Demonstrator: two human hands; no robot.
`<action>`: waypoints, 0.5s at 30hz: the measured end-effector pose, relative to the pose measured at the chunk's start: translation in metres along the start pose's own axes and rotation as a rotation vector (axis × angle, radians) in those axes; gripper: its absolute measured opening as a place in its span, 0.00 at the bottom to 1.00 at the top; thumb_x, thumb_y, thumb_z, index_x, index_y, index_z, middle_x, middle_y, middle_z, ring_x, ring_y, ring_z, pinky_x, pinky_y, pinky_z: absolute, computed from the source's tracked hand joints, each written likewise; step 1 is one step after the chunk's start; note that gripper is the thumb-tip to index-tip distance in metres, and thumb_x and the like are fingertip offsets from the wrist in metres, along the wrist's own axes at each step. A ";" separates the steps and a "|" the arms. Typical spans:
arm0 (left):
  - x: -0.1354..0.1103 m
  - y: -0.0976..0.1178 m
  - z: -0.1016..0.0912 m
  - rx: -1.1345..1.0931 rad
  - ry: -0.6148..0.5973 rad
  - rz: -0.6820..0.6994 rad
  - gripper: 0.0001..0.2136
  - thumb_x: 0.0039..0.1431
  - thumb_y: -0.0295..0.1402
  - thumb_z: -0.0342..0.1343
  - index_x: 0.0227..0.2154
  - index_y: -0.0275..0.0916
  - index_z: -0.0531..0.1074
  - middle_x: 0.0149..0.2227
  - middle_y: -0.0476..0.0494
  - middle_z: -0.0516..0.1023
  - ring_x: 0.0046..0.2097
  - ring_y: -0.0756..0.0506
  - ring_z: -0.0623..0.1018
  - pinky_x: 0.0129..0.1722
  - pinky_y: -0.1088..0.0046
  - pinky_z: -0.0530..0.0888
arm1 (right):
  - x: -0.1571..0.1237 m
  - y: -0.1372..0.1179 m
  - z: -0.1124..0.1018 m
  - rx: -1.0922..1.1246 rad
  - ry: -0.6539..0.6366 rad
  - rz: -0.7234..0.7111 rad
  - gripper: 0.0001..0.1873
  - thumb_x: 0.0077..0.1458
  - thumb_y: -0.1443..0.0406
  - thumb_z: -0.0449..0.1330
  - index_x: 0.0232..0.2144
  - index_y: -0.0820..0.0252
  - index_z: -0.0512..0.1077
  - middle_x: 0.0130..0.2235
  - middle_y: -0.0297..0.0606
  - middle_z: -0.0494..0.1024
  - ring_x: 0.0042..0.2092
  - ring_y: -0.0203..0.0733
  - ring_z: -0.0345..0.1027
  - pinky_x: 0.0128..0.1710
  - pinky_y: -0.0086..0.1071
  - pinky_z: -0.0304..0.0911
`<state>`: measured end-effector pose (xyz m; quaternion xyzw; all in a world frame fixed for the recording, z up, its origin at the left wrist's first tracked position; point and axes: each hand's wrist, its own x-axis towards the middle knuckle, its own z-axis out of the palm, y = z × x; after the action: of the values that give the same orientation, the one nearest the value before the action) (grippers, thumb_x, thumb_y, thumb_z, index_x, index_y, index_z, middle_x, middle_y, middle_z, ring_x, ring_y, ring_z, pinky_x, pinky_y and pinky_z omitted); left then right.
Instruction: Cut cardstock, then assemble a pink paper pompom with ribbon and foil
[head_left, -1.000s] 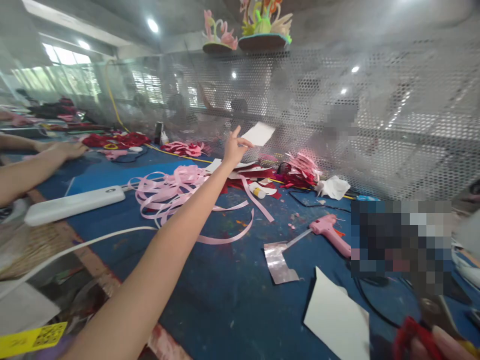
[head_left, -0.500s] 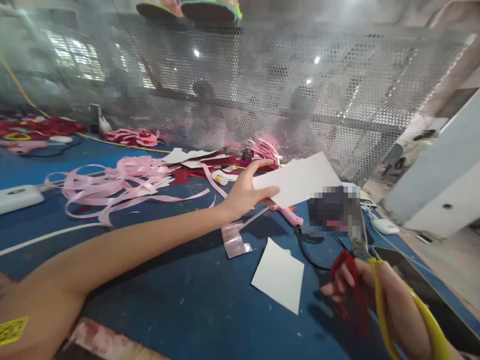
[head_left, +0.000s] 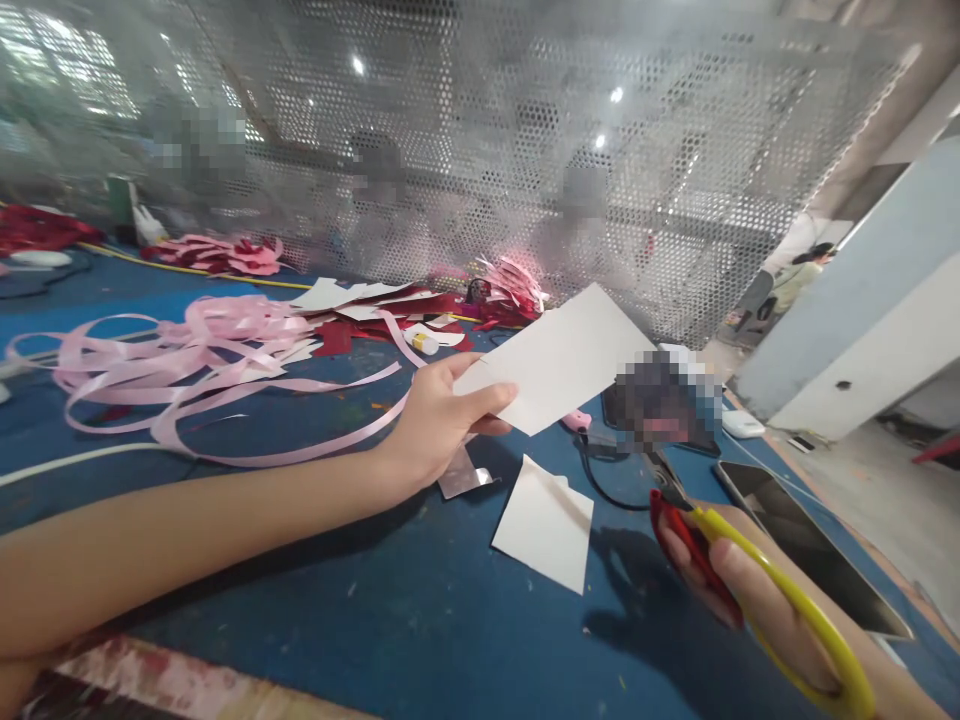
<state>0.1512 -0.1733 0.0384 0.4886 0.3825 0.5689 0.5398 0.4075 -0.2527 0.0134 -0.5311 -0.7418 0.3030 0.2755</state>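
Observation:
My left hand (head_left: 442, 415) pinches the near end of a white rectangular piece of card (head_left: 559, 360), holding it above the table. In my right hand (head_left: 750, 580) is a pair of scissors (head_left: 787, 595) with one yellow and one red handle; their blades point toward the card, partly covered by a blurred patch. Below the card, a smaller white piece of card (head_left: 546, 525) lies on the blue table. A shiny pinkish strip (head_left: 463, 475) rests beneath my left hand, and the pink end of a tool with a black cord (head_left: 577, 421) shows under the card.
Looped pink ribbon (head_left: 247, 325) spreads over the left of the blue table (head_left: 337, 610). White and red scraps (head_left: 360, 297) pile up behind it, near a small glue bottle (head_left: 421, 343). A dark tablet (head_left: 817, 545) lies at right. A perforated metal screen (head_left: 465, 150) stands behind.
My left hand has drawn the white card nearer and turned its face more toward me. The scissors in my right hand have tilted and now point at the card. The view has shifted slightly.

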 end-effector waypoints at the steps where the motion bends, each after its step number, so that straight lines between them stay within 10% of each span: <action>1: 0.000 0.001 0.000 -0.002 0.017 0.006 0.11 0.43 0.30 0.66 0.32 0.36 0.74 0.31 0.49 0.78 0.27 0.53 0.76 0.21 0.84 0.76 | 0.001 -0.002 -0.001 0.009 -0.017 0.000 0.33 0.49 0.35 0.37 0.18 0.54 0.53 0.14 0.34 0.56 0.17 0.37 0.50 0.15 0.32 0.47; 15: -0.003 -0.001 -0.003 0.153 -0.103 0.019 0.09 0.43 0.30 0.65 0.31 0.40 0.77 0.29 0.51 0.77 0.24 0.53 0.74 0.18 0.83 0.74 | -0.001 -0.007 -0.005 0.097 -0.092 0.060 0.35 0.42 0.30 0.39 0.18 0.55 0.52 0.16 0.33 0.55 0.17 0.36 0.50 0.16 0.32 0.47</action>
<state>0.1486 -0.1759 0.0359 0.5606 0.3922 0.5171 0.5144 0.4068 -0.2545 0.0217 -0.5248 -0.7218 0.3708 0.2571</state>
